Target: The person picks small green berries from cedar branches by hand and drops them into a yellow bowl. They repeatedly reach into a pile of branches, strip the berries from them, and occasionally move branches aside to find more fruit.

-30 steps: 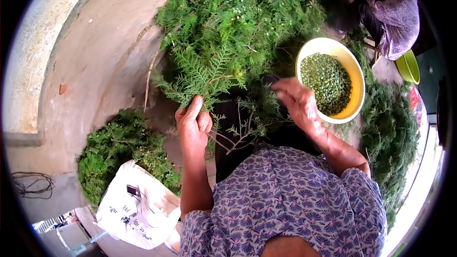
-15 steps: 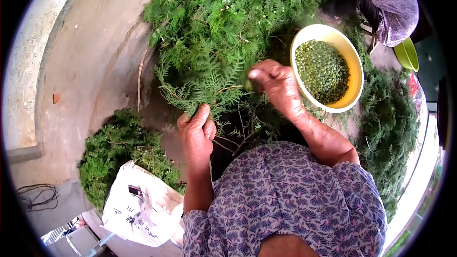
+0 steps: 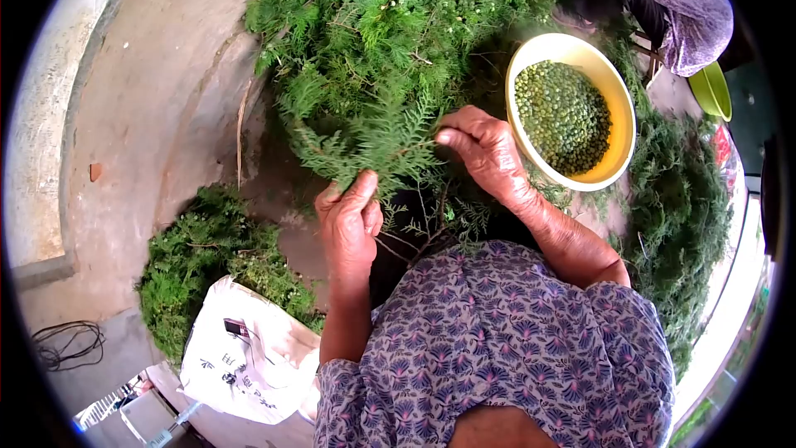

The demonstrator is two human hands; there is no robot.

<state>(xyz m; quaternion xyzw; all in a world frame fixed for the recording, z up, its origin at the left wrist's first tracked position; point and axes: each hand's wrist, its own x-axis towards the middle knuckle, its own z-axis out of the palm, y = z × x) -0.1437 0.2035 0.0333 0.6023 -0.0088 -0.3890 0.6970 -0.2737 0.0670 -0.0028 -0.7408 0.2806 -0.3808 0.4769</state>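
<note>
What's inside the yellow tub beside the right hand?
Many small, round green pieces lie in the yellow tub. They cover its bottom, so anything beneath the top layer can't be seen.

The bare left hand (image 3: 351,217) is held with its thumb (image 3: 361,191) extended beside curled fingers; the bare left forearm (image 3: 347,315) is stretched forward. The bare, creased right hand (image 3: 487,149) is turned inward, thumb and forefinger pinched, the remaining fingers seemingly curled.

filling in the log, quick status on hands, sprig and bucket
Left hand pinching leafy sprig. Right hand at its right edge, grip unclear. Yellow bucket of green berries beside right hand; nothing seen blocking either hand.
</note>
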